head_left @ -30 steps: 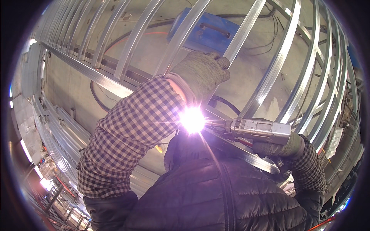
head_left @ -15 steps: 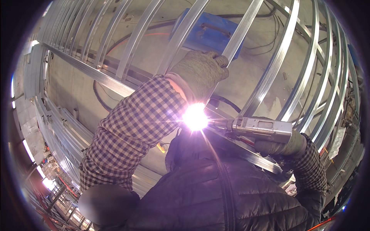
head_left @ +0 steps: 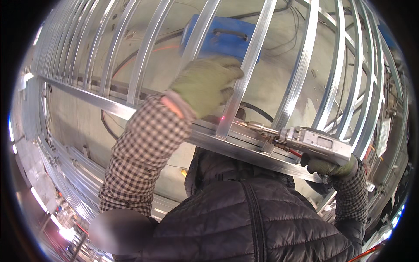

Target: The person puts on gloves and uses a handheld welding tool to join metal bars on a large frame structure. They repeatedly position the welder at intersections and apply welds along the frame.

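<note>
My right hand (head_left: 329, 167), in a green work glove, is closed around a silver handheld welding gun (head_left: 317, 142). The gun's narrow tip points left toward the lower end of an upright metal bar (head_left: 252, 54), where a small red dot shows. That end meets a long metal rail (head_left: 257, 158) running across in front of me. My left hand (head_left: 201, 85), gloved in the same green, is beside this bar. Its fingertips overlap the bar's left edge. Motion blurs the fingers, so their grip is unclear.
More parallel bars (head_left: 301, 65) stretch away on both sides, joined to the rail. Beyond them a blue box with a black handle (head_left: 231, 34) sits on the floor amid dark cables and an orange line. Stacked metal profiles (head_left: 80, 163) lie at the left.
The bright welding flare has gone out, leaving a red dot. The gun has drawn back to the right, away from the joint. My left hand has shifted left and is blurred.
</note>
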Available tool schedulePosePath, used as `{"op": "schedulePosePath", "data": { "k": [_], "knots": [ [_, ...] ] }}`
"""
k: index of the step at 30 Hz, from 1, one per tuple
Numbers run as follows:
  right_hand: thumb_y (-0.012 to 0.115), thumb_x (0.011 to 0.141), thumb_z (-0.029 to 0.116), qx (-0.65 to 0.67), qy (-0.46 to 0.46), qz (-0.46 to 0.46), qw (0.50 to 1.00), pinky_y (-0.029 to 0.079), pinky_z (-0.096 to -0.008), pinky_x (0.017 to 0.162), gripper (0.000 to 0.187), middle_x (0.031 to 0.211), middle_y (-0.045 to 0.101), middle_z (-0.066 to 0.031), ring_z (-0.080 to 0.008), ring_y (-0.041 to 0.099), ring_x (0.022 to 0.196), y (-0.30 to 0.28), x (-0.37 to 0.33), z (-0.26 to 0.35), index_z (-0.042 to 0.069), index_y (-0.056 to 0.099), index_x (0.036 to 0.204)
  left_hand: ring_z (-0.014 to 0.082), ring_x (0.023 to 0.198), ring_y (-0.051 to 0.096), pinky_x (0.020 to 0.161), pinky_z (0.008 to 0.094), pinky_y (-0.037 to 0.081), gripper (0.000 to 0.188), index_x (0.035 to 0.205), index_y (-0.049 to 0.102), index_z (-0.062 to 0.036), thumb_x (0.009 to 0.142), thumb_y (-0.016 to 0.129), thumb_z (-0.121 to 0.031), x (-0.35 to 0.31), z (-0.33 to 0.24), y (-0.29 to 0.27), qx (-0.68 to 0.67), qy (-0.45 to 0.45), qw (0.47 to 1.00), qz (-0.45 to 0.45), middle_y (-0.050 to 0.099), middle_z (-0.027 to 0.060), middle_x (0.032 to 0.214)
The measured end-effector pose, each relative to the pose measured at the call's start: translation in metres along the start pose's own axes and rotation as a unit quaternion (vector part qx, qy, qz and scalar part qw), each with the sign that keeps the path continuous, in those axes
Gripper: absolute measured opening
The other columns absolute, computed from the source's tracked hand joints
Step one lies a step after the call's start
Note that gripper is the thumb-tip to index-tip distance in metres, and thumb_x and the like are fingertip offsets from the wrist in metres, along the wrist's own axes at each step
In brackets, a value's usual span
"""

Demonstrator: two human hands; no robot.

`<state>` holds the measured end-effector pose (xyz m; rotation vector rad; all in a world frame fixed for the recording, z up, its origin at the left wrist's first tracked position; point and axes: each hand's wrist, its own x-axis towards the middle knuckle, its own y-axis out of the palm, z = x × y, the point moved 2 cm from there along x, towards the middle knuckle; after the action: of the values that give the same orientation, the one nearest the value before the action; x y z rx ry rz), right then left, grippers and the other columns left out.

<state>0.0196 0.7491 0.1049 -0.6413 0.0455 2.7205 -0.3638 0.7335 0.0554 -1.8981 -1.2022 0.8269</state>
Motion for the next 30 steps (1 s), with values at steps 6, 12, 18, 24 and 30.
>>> {"op": "schedulePosePath", "data": {
  "k": [6,12,18,24,30],
  "knots": [
    [0.067,0.098,0.007,0.128,0.101,-0.174,0.971,0.044,-0.025,0.041,0.049,0.09,0.071,-0.0074,-0.0121,0.063,0.059,0.056,-0.016,-0.012,-0.003,0.055,0.144,0.0289,0.126,0.067,0.109,0.0398,0.054,0.058,0.145,0.062,-0.0009,0.094,0.081,-0.022,-0.063,0.071,-0.033,-0.2,-0.151,0.959,-0.132,0.067,0.0188,0.141],
    [0.077,0.092,0.005,0.152,0.146,-0.342,0.916,0.054,-0.029,0.069,0.038,0.109,0.07,-0.0069,-0.0137,0.066,0.086,0.128,0.019,-0.032,0.002,0.066,0.127,0.0298,0.118,0.071,0.093,0.0385,0.062,0.072,0.156,0.049,0.0031,0.099,0.079,-0.03,-0.094,0.102,-0.007,-0.359,-0.272,0.893,-0.012,0.069,0.0232,0.137],
    [0.073,0.093,-0.007,0.352,0.067,-0.456,0.815,0.051,-0.026,0.063,0.042,0.111,0.069,-0.0054,-0.0086,0.062,0.078,0.157,0.033,-0.069,0.002,0.064,0.133,0.0247,0.108,0.074,0.088,0.0363,0.061,0.068,0.157,0.049,0.001,0.104,0.073,-0.034,-0.09,0.109,-0.001,-0.374,-0.251,0.883,0.135,0.075,0.0225,0.121],
    [0.07,0.097,-0.002,0.332,0.037,-0.486,0.807,0.055,-0.0276,0.065,0.034,0.107,0.068,-0.0066,-0.0116,0.063,0.084,0.161,0.023,-0.071,0.002,0.064,0.131,0.0281,0.111,0.074,0.096,0.0387,0.058,0.063,0.156,0.049,0.0016,0.106,0.069,-0.031,-0.086,0.106,-0.005,-0.375,-0.224,0.886,0.156,0.074,0.0244,0.125],
    [0.073,0.1,0.008,0.237,0.05,-0.468,0.85,0.055,-0.0266,0.063,0.034,0.099,0.07,-0.0077,-0.0102,0.065,0.074,0.158,0.031,-0.049,0.001,0.064,0.132,0.0295,0.115,0.073,0.097,0.0393,0.058,0.063,0.156,0.047,0.0014,0.106,0.068,-0.032,-0.083,0.105,-0.006,-0.384,-0.225,0.881,0.164,0.073,0.0262,0.127]
  ]
}}
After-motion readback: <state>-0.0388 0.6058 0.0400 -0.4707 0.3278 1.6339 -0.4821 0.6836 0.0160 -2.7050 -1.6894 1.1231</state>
